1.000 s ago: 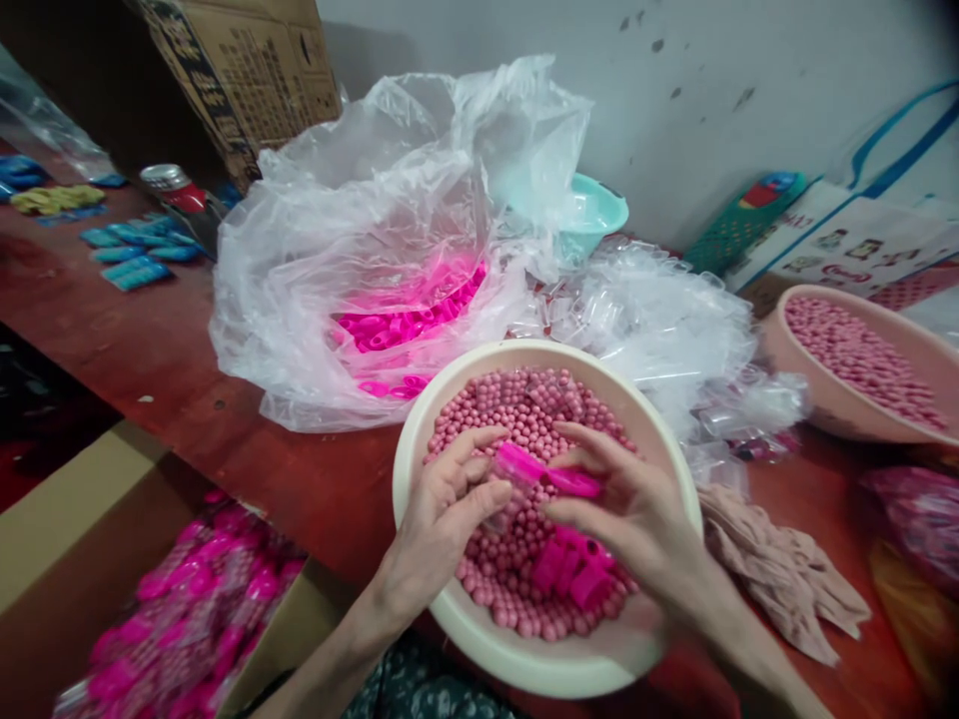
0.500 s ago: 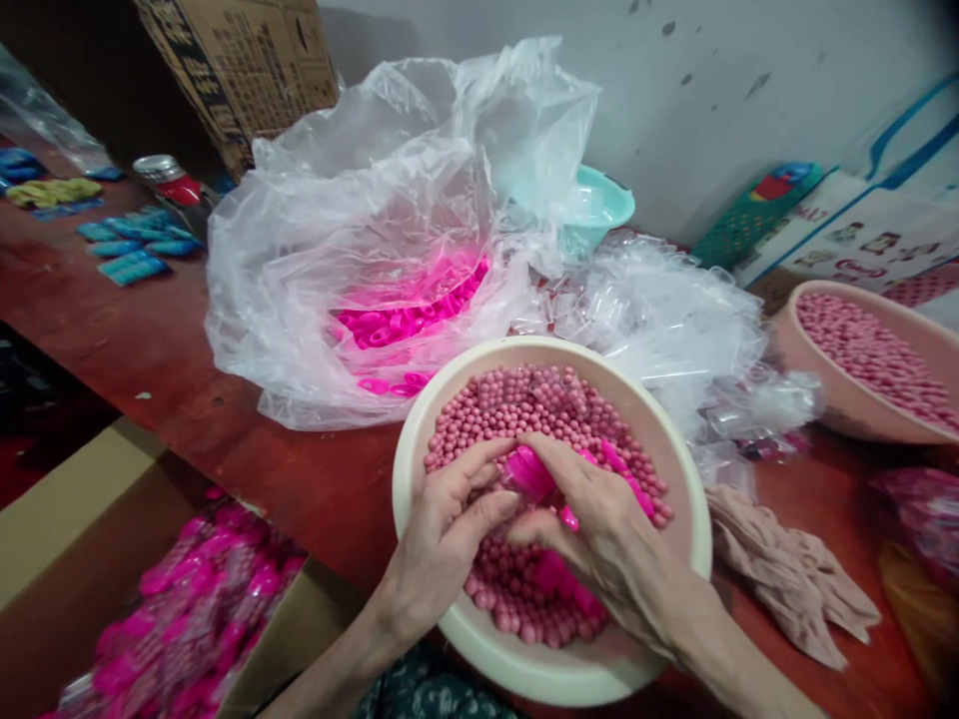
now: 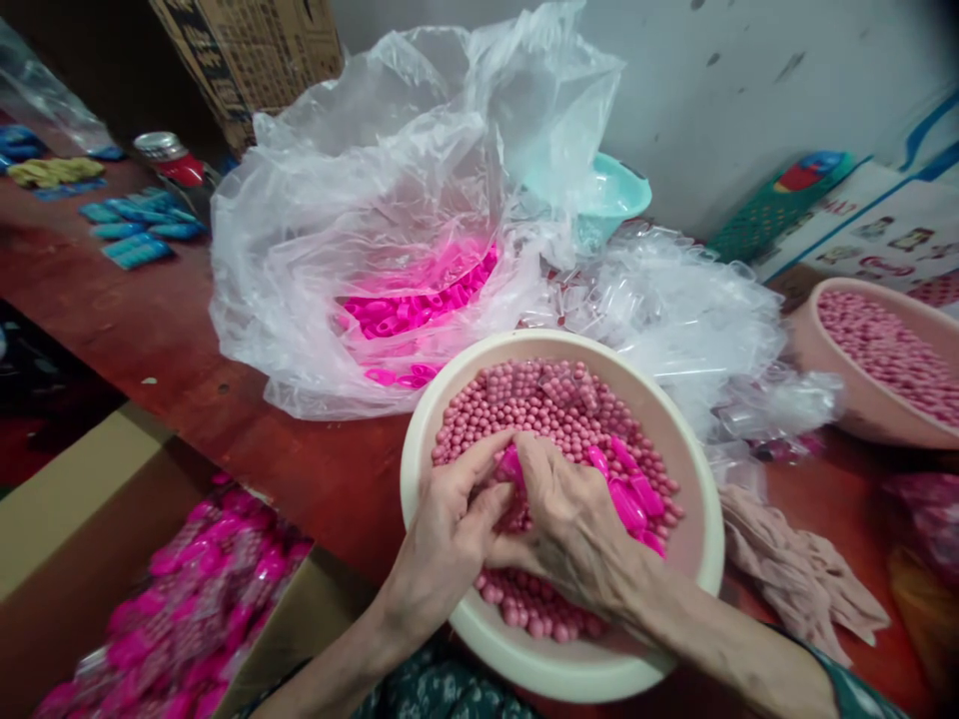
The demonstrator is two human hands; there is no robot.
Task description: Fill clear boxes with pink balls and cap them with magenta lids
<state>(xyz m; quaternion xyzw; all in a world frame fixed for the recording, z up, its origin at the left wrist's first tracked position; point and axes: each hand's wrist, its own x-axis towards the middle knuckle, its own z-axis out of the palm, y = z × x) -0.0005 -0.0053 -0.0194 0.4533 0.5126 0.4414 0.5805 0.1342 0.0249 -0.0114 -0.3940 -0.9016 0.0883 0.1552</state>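
My left hand (image 3: 439, 534) and my right hand (image 3: 573, 509) meet over a cream basin (image 3: 710, 499) of round pink beads (image 3: 486, 414). Between their fingertips is a small magenta plastic cap (image 3: 510, 466), mostly covered by the fingers. Whatever it sits on is hidden, though clear plastic may be under it. My left thumb and fingers curl round from the left; my right fingers press from above. More magenta caps (image 3: 629, 502) lie on the beads by my right hand. Clear bead-filled containers (image 3: 565, 384) rest at the basin's far side.
A clear bag of magenta caps (image 3: 420, 305) stands behind the basin, beside a heap of clear plastic containers (image 3: 674, 310). An open carton (image 3: 82, 499) of filled pink pieces is at lower left. Rightward are a bead-filled pink bowl (image 3: 816, 369) and a beige cloth (image 3: 801, 569).
My right fingers have closed down over the magenta cap, which now shows less. The hands are closer together. The view has shifted slightly, with the basin a little further right.
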